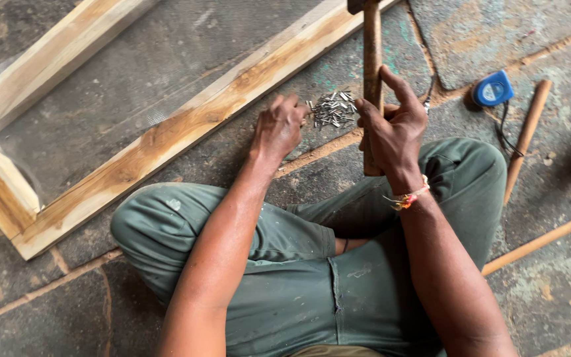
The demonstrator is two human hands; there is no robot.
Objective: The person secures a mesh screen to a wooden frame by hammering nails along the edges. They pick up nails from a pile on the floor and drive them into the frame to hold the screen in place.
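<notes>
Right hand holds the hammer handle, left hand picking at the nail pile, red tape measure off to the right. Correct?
One error: the tape measure is blue, not red, as the head view shows. The rest stands: the right hand holds the hammer handle, and the left hand is at the nail pile.

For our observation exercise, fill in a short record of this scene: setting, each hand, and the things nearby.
setting: person seated cross-legged on a stone floor
left hand: fingers at a pile of nails
right hand: grips a hammer by its wooden handle
beside: wooden frame with mesh
also: blue tape measure, wooden sticks
</notes>
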